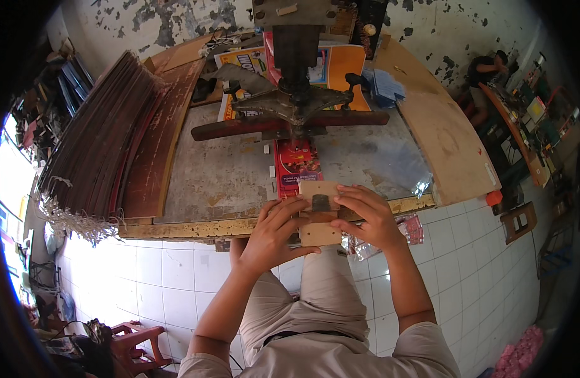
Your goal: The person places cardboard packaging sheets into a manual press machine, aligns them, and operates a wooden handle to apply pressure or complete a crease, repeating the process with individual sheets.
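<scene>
Over the table's front edge I hold a small pale wooden block (319, 237) between both hands. It has a dark metal plate set in its upper part, a brown band across the middle and small holes. My left hand (274, 233) grips its left edge with the fingertips, the thumb reaching out below. On the right edge, my right hand (372, 217) closes with fingers above and thumb lower down. Just beyond the block lies a red printed packet (296, 170), partly under a dark metal press (296, 107) with spreading arms.
A leaning stack of dark red boards (101, 132) with frayed strings stands at the table's left. Clear plastic (403, 167) and a blue stack (386, 87) lie on the right. Printed sheets (347, 69) are behind the press. Another person (485, 72) sits far right; a red stool (137, 343) stands lower left.
</scene>
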